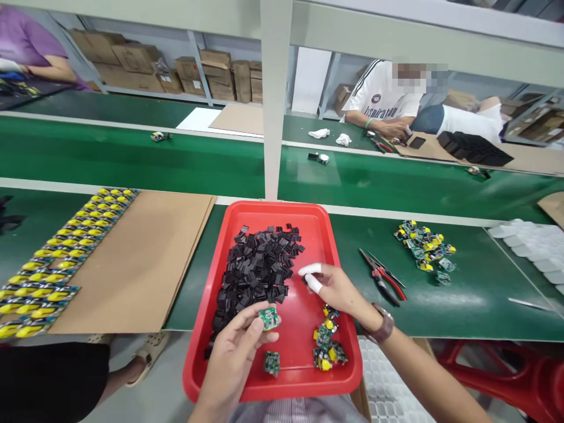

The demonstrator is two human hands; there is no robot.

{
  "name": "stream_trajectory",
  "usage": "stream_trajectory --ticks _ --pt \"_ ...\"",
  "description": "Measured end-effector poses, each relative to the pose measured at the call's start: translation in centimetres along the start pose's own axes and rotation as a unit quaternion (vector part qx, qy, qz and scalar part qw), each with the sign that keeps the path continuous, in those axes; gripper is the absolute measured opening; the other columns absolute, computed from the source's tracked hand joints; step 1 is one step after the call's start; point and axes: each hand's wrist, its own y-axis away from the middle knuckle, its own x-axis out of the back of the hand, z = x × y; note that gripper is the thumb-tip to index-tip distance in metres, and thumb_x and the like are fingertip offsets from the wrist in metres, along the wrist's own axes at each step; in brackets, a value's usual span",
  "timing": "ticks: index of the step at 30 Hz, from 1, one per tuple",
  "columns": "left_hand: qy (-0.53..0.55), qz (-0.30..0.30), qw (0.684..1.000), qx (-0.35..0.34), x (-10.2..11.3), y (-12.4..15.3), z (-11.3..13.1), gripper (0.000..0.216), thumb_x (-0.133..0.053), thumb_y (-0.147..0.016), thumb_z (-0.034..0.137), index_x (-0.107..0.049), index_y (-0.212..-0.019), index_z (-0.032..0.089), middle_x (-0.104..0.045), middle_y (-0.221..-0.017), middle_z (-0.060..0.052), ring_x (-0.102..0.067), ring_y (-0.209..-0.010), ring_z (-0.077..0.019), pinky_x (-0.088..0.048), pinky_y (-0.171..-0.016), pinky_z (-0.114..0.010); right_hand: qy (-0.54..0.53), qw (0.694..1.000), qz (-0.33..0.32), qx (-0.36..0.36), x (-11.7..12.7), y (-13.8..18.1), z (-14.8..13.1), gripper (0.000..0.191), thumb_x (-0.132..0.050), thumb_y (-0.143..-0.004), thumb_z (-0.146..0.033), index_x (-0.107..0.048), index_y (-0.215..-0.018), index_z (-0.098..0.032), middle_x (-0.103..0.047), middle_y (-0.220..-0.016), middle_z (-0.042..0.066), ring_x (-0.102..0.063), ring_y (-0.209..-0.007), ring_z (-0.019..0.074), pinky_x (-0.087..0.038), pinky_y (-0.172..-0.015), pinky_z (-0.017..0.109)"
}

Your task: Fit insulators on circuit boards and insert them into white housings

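Between the thumb and fingers of my left hand (pixel 238 343) is a small green circuit board (pixel 268 318), held over the near part of a red tray (pixel 282 392). My right hand (pixel 332 286), with white covers on two fingertips, pinches a small black plastic piece (pixel 305 278) above the tray. A heap of similar black plastic pieces (pixel 259 264) fills the tray's left side. One loose circuit board (pixel 272 363) lies near the front. Several boards with yellow parts (pixel 325 346) are piled at the tray's right, below my right wrist.
Red-handled pliers (pixel 383 279) and tweezers (pixel 388 270) lie right of the tray, near a pile of boards (pixel 425 244). Rows of yellow-topped boards (pixel 66 247) stand on cardboard (pixel 132 258) at left. Beyond runs a green conveyor (pixel 198 155); a co-worker (pixel 388 100) sits across it.
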Motion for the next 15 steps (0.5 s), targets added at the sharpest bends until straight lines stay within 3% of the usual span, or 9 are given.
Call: stream_trajectory --ticks 4,7,10,15 --pt "0.025 -0.04 0.999 -0.012 -1.5 0.2 0.8 0.041 -0.086 -0.081 0.033 -0.078 -0.118 0.019 -0.073 -0.127 -0.014 -0.071 -0.105 -0.0249 -0.064 -0.085 -0.029 -0.243 0.968 0.023 -0.051 -0.9 2.1 -1.5 0.019 -0.062 -0.097 -0.034 -0.072 -0.105 -0.019 -0.076 -0.082 0.005 -0.075 -0.068 0.017 -0.063 -0.069 0.031" --pt "0.023 -0.069 0.997 -0.005 -2.2 0.5 0.9 0.045 -0.087 -0.079 0.028 -0.076 -0.122 0.02 -0.074 -0.122 -0.012 -0.072 -0.093 -0.0209 -0.064 -0.082 -0.029 -0.358 0.931 0.045 -0.056 -1.3 3.7 -3.1 0.011 -0.074 -0.089 -0.026 -0.076 -0.1 -0.022 -0.077 -0.092 0.004 -0.075 -0.071 0.0148 -0.063 -0.07 0.028" --pt "0.024 -0.112 0.993 0.0 -2.4 0.4 0.4 0.045 -0.083 -0.084 0.029 -0.073 -0.128 0.022 -0.074 -0.12 -0.012 -0.073 -0.083 -0.0188 -0.064 -0.078 -0.031 -0.341 0.936 0.085 -0.014 -1.5 5.0 -4.3 0.017 -0.074 -0.088 -0.017 -0.078 -0.102 -0.025 -0.078 -0.094 0.003 -0.075 -0.079 0.015 -0.062 -0.073 0.026" --pt "-0.001 -0.161 0.987 -0.027 -2.4 0.1 -0.4 0.033 -0.075 -0.091 0.027 -0.073 -0.124 0.022 -0.072 -0.125 -0.013 -0.07 -0.105 -0.0237 -0.063 -0.086 -0.033 -0.232 0.96 0.127 0.087 -1.4 6.4 -5.5 0.029 -0.069 -0.09 -0.009 -0.078 -0.11 -0.029 -0.077 -0.093 0.002 -0.073 -0.08 0.0155 -0.061 -0.074 0.027"
